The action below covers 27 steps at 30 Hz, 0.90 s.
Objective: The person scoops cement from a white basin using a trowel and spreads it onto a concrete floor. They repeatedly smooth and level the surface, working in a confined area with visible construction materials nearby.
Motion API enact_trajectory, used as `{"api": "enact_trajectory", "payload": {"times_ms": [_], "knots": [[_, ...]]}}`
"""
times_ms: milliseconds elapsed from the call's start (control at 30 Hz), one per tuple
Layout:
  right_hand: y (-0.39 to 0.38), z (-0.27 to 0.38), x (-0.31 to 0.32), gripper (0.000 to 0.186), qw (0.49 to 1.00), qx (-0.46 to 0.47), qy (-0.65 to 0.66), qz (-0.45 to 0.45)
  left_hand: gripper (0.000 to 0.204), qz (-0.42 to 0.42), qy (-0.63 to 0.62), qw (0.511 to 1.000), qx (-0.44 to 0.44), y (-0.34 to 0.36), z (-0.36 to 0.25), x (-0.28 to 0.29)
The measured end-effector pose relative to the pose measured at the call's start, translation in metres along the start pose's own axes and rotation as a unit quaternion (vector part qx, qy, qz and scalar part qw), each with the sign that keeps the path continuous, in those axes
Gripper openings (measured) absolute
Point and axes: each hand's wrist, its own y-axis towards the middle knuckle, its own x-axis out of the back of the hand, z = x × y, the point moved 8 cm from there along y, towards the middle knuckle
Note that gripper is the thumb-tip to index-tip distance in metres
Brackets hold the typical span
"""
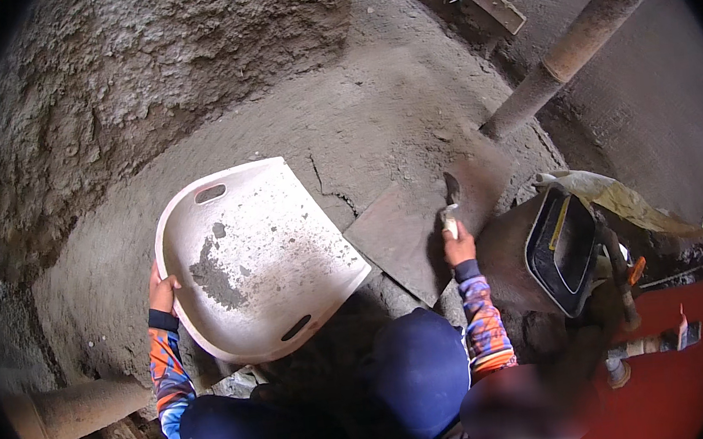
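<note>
My left hand point(162, 293) is closed on the left rim of a white plastic scoop pan point(315, 278), thumb over the edge. The pan has a curved back wall and two slot handles, and its open straight edge faces right. A patch of wet grey mortar point(217, 276) with scattered splashes lies in it. To the right, my right hand point(459, 248) is wrapped round the pale handle of a small trowel point(451, 195), its dark blade pointing away from me. The trowel is over or beside a flat brownish board point(395, 236); whether it touches, I cannot tell.
A dark bucket-like container point(502, 247) with a black rim lies tilted right of my right hand. Beyond it a bamboo pole point(572, 50) slants up. A rough wall point(158, 60) rises at far left, bamboo point(82, 410) lies near left, a red surface point(671, 375) near right.
</note>
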Motion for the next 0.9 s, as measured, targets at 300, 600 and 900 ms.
{"api": "enact_trajectory", "payload": {"times_ms": [300, 600, 900], "knots": [[-0.076, 0.031, -0.054, 0.046, 0.978, 0.101, 0.099, 0.155, 0.071, 0.006, -0.036, 0.999, 0.021, -0.01, 0.004, -0.002], [0.05, 0.012, -0.001, 0.044, 0.981, 0.037, -0.158, -0.105, 0.066, -0.106, 0.096, 0.989, -0.027, -0.026, 0.012, 0.013], [0.001, 0.035, 0.004, 0.041, 0.973, 0.206, 0.06, -0.09, 0.073, -0.099, 0.221, 0.969, -0.049, -0.028, 0.021, 0.018]]}}
